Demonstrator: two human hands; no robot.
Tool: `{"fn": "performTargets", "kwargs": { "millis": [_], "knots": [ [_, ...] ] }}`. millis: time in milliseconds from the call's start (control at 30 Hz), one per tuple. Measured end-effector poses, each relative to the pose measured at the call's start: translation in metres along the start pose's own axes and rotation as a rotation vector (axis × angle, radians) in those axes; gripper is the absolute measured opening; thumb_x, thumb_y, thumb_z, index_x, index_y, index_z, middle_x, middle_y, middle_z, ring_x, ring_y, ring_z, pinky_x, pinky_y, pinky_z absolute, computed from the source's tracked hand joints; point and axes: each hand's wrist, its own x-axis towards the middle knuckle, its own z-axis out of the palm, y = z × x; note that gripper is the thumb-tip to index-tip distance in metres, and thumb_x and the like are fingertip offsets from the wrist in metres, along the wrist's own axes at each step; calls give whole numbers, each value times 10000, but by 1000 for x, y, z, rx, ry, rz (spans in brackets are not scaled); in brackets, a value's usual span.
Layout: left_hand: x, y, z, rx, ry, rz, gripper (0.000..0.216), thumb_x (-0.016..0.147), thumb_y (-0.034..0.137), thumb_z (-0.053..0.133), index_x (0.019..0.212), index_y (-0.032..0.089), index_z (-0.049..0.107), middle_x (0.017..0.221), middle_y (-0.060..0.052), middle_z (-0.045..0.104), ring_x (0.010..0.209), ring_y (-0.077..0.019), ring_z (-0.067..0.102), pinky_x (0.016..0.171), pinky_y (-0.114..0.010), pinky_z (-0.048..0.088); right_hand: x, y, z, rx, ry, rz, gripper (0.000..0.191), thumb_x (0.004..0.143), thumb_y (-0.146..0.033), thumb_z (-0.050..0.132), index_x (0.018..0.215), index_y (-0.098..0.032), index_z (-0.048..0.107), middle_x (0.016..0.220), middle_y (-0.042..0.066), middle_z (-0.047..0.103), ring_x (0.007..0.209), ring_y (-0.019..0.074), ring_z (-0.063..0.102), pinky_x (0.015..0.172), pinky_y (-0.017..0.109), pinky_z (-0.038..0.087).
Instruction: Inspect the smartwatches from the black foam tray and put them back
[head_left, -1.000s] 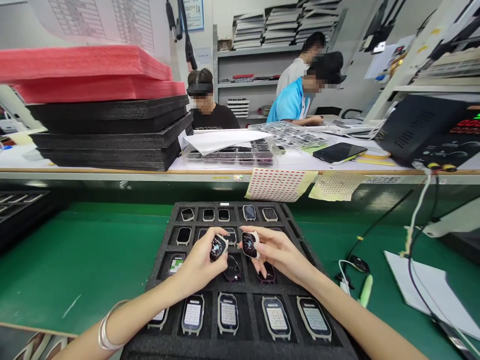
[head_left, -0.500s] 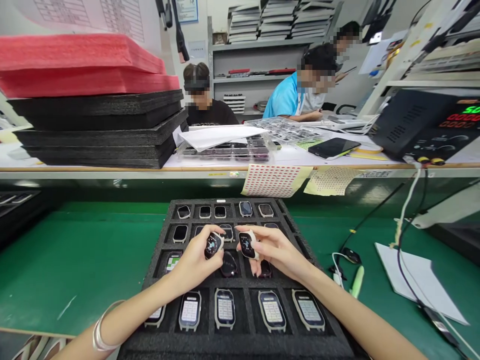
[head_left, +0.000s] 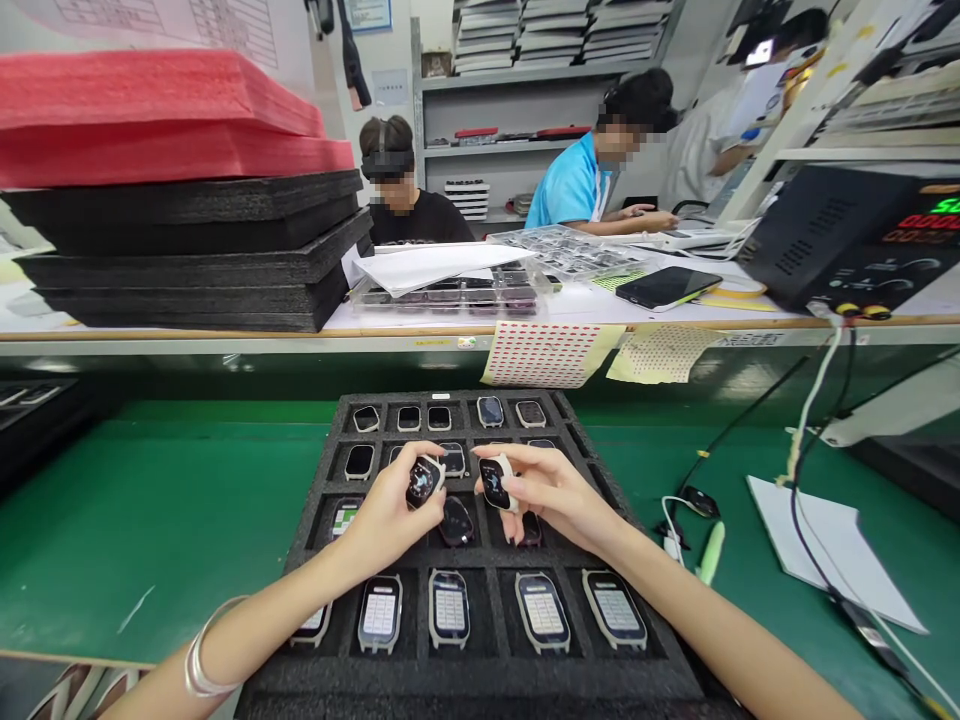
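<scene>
A black foam tray (head_left: 480, 665) with rows of pockets lies on the green mat in front of me, holding several smartwatch bodies. My left hand (head_left: 386, 515) grips one white-cased watch body (head_left: 422, 481) with a lit screen above the tray's middle. My right hand (head_left: 551, 492) pinches a second white-cased watch body (head_left: 496, 483) beside it, screen facing me. The two watches are a few centimetres apart. Below my hands, the front row shows watch bodies with lit white grid screens (head_left: 449, 607). A dark watch body (head_left: 455, 521) lies in the pocket under my hands.
A stack of black and red foam trays (head_left: 187, 200) stands on the raised shelf at left. Clear trays, papers and a phone (head_left: 667, 287) lie on that shelf. Sticker sheets (head_left: 547, 353) hang from its edge. Cables, a green pen (head_left: 709, 552), white paper and a power supply (head_left: 847, 240) are at right. Other people work behind.
My view has shifted slightly; both hands with their watches sit a little higher over the tray. The person in white at the back has moved to the right.
</scene>
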Motion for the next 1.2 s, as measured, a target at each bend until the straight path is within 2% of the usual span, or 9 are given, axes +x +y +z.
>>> {"fn": "performTargets", "kwargs": {
  "millis": [300,567,867,1000,1033,1100,1167,1200],
  "knots": [
    [-2,-1,0,20,-5,-5,300,776,149,497,1067,215,464,906,4,573,822,-165,538,756,-253,399,-1,0,1,-6,29,-14,442,806,-295,683,1212,-150,588,919,105,690,502,137,637,461,260,541],
    [0,-2,-1,28,-2,-4,304,784,143,492,1077,212,455,937,-4,565,858,-171,536,793,-265,396,-2,-1,3,-21,54,-16,465,813,-293,673,1243,-150,568,925,107,685,515,137,638,476,267,538],
    [-1,1,-3,13,38,7,327,781,123,493,1096,205,472,1008,-24,580,941,-189,550,846,-289,408,-2,0,2,-37,33,-21,458,814,-298,678,1230,-137,573,934,114,690,517,143,643,470,270,542],
    [0,-1,-2,-74,63,-12,444,784,170,550,1212,200,436,1135,-58,571,1049,-211,543,917,-320,401,-2,1,1,-11,-6,-14,478,849,-283,636,1290,-145,515,927,105,679,557,153,655,496,275,546],
    [1,-1,-1,-131,56,-52,496,776,196,580,1245,198,420,1129,-63,577,1009,-209,565,885,-320,426,-1,1,1,8,-14,-8,487,860,-274,619,1312,-149,487,927,105,677,579,161,660,507,278,547],
    [3,0,0,-280,7,-170,561,749,234,625,1265,179,413,1012,-57,608,805,-183,610,736,-306,478,0,1,0,43,-31,7,468,877,-260,586,1316,-156,462,967,118,669,624,173,667,521,281,545],
    [5,1,1,-457,-41,-269,530,724,220,636,1215,154,447,891,-37,611,656,-149,594,615,-281,473,1,1,-1,57,-44,22,403,880,-248,570,1265,-165,485,1016,124,652,646,173,666,516,270,538],
    [5,1,1,-548,-55,-295,496,717,198,629,1181,150,462,873,-35,611,653,-146,598,605,-274,471,1,1,-1,55,-44,27,371,876,-239,567,1234,-169,500,1015,117,647,645,169,662,505,260,532]
  ]
}}
